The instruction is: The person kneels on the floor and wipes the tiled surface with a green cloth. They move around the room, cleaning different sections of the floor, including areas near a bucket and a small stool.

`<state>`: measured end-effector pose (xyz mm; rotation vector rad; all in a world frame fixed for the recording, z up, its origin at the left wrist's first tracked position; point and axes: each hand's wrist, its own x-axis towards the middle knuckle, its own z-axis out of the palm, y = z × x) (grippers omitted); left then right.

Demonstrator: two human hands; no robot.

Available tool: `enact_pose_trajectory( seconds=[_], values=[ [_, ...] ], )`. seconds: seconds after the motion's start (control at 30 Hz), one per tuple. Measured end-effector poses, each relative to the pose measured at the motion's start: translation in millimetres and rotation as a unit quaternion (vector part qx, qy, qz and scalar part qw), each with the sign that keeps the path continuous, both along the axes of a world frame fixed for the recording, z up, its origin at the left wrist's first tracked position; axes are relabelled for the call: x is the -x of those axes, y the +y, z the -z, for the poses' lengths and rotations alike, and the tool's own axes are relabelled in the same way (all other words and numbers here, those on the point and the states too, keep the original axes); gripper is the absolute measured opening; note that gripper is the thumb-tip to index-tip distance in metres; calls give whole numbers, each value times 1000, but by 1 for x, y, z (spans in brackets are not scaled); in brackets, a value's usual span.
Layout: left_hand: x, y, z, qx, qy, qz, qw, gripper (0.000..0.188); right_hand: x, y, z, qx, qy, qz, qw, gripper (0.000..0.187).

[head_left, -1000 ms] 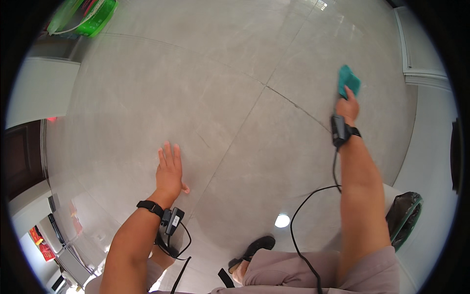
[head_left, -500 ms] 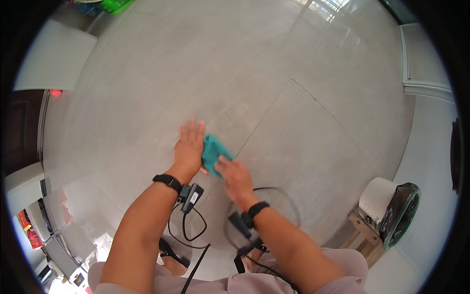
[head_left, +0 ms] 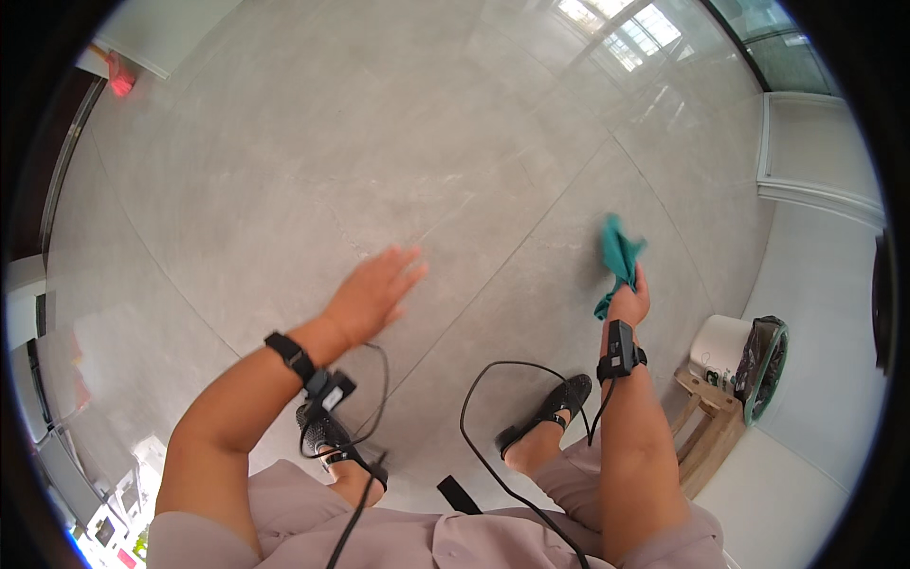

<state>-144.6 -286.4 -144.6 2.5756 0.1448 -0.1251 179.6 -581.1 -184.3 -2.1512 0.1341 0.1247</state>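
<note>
A teal cloth (head_left: 621,251) hangs crumpled from my right hand (head_left: 629,300), its fingers closed round it, out to the right above the grey tiled floor (head_left: 379,171). Part of the cloth trails down beside the wrist. My left hand (head_left: 372,292) is held over the floor in front of me, fingers stretched out and a little smeared by motion, with nothing in it. Each wrist wears a black strap with a small device, and black cables run from them toward my lap.
To the right, a wooden stool (head_left: 711,417) stands near a white bin (head_left: 720,346) and a black-lined bin with a green rim (head_left: 766,370). A white wall (head_left: 815,275) runs behind them. A red brush-like thing (head_left: 120,78) lies far left. My black shoes (head_left: 550,417) are below.
My hands have parted. The right one has carried the teal cloth off to the right, and the left one has let go of it and turned its fingers rightward. The view has shifted too.
</note>
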Motion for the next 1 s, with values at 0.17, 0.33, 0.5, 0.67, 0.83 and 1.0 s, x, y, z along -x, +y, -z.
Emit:
enact_pose_trajectory(
  seconds=[0.17,0.33,0.5,0.67,0.83,1.0],
  values=[
    [58,-74,7,-5,109,41,993,75,12,2,34,-3,40,85,996,53],
    [64,-107,21,-127,101,16,987,60,140,144,37,4,-9,-267,964,33],
    [69,-97,45,156,58,-94,982,41,290,262,0,-42,157,-581,797,42],
    [69,-79,50,236,24,-86,968,47,235,263,-30,-189,408,-519,727,40],
    [68,-9,13,-95,53,-142,984,86,72,163,-28,-227,170,-314,906,40],
    [83,64,-5,-91,243,-350,900,109,-20,57,10,-133,98,84,983,39]
  ],
)
